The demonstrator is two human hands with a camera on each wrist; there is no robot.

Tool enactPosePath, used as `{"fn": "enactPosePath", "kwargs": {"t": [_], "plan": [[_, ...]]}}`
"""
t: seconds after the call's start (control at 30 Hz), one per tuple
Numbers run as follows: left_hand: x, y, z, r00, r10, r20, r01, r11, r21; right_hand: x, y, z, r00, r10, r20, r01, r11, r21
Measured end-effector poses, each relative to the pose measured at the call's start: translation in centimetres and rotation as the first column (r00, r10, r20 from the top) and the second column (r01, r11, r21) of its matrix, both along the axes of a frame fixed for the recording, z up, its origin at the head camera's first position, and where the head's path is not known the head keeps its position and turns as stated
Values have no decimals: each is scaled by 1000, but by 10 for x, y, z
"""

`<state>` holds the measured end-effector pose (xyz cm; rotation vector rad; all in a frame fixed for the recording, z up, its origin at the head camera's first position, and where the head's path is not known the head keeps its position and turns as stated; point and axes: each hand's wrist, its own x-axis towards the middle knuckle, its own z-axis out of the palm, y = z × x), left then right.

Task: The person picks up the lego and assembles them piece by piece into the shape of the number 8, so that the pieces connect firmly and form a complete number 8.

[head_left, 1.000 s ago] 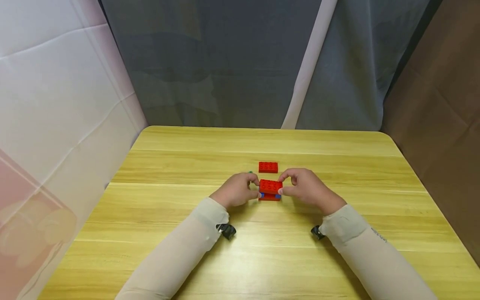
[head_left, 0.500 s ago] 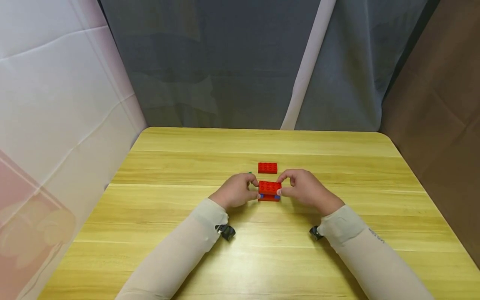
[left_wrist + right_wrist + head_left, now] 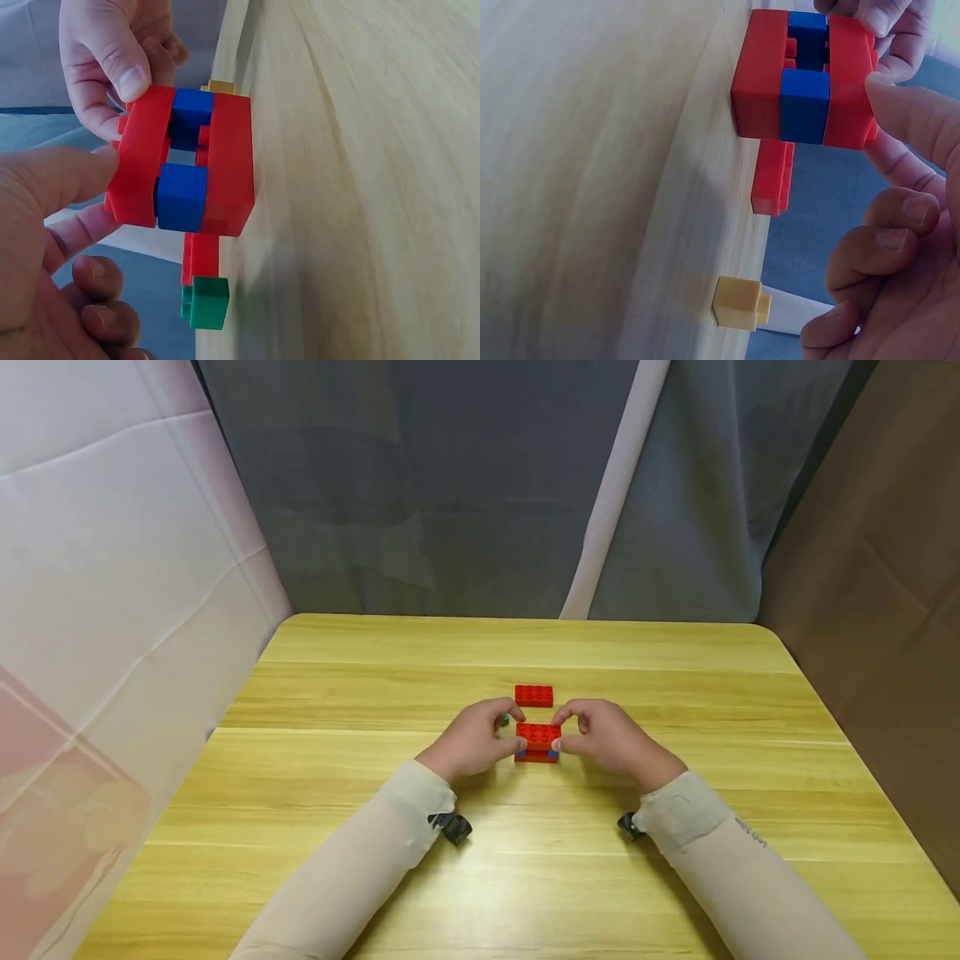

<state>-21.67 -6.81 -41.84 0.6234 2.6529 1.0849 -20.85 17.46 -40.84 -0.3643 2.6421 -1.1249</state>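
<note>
A small stack of toy building bricks stands on the table: a lower red brick (image 3: 232, 165), two blue bricks (image 3: 182, 196) side by side with a gap between them, and an upper red brick (image 3: 538, 735) across both. My left hand (image 3: 474, 739) pinches the left end of the upper brick between thumb and index finger, its other fingers loosely curled. At the right end, my right hand (image 3: 611, 735) holds the same brick with thumb and index finger. The far side of the stack is hidden in the head view.
Behind the stack lies another red brick (image 3: 534, 696). Partly hidden by the left fingers is a green brick (image 3: 208, 302). A yellow brick (image 3: 739, 302) sits beyond the right hand. Cloth hangs around the wooden table (image 3: 375, 677).
My left hand has shifted slightly right and forward, its thumb and index finger now further over the upper brick's left end. More of the green brick shows. The right hand stays nearly put.
</note>
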Motion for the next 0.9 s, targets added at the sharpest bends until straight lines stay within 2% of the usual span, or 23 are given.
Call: {"fn": "enactPosePath", "kwargs": {"t": [0.33, 0.63, 0.9], "plan": [[-2, 1, -2, 1000, 0, 20, -1, 999, 39, 1, 0, -2, 1000, -13, 19, 13, 1000, -4], [-5, 0, -3, 995, 4, 101, -13, 996, 90, 0, 1, -6, 1000, -14, 18, 14, 1000, -14], [-5, 1, -2, 995, 9, 102, -18, 996, 84, 0, 2, -6, 1000, -16, 25, 16, 1000, -9]]}}
